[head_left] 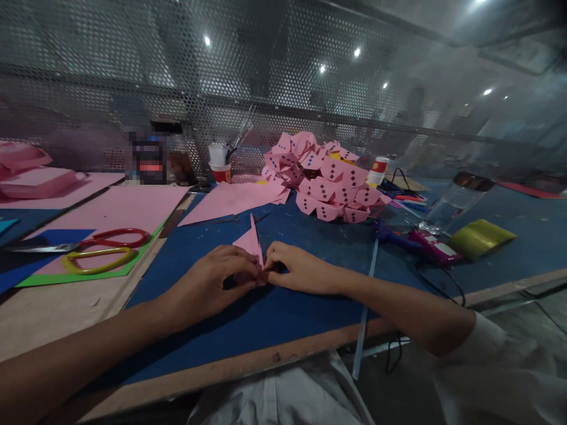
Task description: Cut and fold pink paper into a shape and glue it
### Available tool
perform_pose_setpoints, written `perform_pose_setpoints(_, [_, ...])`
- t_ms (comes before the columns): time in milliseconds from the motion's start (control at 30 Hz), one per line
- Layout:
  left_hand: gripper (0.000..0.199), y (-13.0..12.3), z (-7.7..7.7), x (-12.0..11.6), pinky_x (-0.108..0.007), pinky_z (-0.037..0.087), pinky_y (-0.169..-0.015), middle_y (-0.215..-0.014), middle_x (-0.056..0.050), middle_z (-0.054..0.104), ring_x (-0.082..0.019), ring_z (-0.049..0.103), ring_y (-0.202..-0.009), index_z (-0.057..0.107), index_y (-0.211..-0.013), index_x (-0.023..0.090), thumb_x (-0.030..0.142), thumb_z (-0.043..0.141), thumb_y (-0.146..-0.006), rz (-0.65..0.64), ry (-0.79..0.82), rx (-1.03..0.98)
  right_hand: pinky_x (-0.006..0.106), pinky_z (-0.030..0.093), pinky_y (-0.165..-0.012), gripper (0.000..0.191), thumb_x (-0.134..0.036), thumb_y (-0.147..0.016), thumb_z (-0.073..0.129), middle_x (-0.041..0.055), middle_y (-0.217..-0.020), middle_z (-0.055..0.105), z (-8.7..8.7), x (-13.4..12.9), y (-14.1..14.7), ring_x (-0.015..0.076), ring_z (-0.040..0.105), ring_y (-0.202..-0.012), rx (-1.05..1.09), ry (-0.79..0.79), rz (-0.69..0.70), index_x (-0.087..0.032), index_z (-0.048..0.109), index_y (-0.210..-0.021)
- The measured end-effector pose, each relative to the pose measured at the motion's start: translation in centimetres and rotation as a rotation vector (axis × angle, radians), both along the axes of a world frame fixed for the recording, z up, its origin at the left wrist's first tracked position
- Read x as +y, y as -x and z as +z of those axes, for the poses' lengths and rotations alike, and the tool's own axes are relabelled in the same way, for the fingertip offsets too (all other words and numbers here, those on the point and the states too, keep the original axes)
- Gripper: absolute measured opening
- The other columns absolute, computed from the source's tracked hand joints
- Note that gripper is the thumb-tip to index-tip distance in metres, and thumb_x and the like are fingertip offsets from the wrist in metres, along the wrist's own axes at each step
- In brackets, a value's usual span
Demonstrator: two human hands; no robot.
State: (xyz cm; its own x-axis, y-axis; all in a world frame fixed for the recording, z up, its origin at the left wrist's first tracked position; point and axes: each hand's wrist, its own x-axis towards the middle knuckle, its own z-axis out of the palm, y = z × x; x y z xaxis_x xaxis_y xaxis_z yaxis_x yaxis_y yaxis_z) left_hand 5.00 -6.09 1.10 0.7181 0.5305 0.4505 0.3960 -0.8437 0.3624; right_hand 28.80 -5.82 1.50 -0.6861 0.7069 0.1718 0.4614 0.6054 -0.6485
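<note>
Between my two hands is a small folded piece of pink paper (251, 241), its narrow tip pointing away from me over the blue table mat (310, 316). My left hand (217, 274) grips its near left side, thumb and fingers pinched together. From the right, my right hand (292, 267) pinches the near end of the same paper, with its fingertips almost meeting the left ones. The fingers hide the paper's lower part. Just beyond lie a flat pink sheet (239, 199) and a pile of folded pink paper pieces (332, 183) printed with dark and blue diamond marks.
Scissors (110, 248) with red and yellow handles lie on coloured sheets at left. At right are a glue gun (434, 248) with a long glue stick (365, 319), a tilted clear jar (456, 203) and a yellow roll (482, 239). A paper cup (220, 171) stands behind.
</note>
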Motion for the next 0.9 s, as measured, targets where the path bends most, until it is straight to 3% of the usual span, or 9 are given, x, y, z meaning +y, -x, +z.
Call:
perform_pose_setpoints(333, [0.014,0.1,-0.05,-0.18,-0.033,0.049,-0.092,-0.103,-0.004,0.077,-0.02,0.068,-0.103,0.073,-0.104,0.025,0.025,0.061,-0.096,0.002,-0.155,0.031,0.026,0.047,-0.077,0.004,-0.013,-0.084,0.063,0.0029,-0.1,0.056,0.06,-0.13,0.25,0.0126,0.057,-0.082,0.049,0.047,-0.025,-0.016,0.062,-0.082])
perform_pose_setpoints(667, [0.015,-0.04,0.15,-0.49,-0.034,0.051,-0.088,-0.107,-0.006,0.074,-0.022,0.067,-0.103,0.071,-0.106,0.023,0.026,0.062,-0.095,0.042,-0.14,0.049,0.027,0.047,-0.077,0.009,-0.016,-0.085,0.064,0.0025,-0.098,0.054,0.04,-0.08,0.27,0.0132,0.055,-0.082,0.041,0.016,-0.03,-0.017,0.057,-0.08])
perform_pose_setpoints(900, [0.019,-0.12,-0.1,-0.35,-0.034,0.053,-0.096,-0.115,-0.007,0.075,-0.022,0.068,-0.111,0.072,-0.111,0.024,0.024,0.059,-0.097,-0.023,-0.17,0.033,0.028,0.048,-0.078,0.01,-0.02,-0.086,0.066,0.0028,-0.1,0.055,-0.35,0.22,0.14,0.0136,0.056,-0.083,0.051,0.024,-0.021,-0.018,0.056,-0.082])
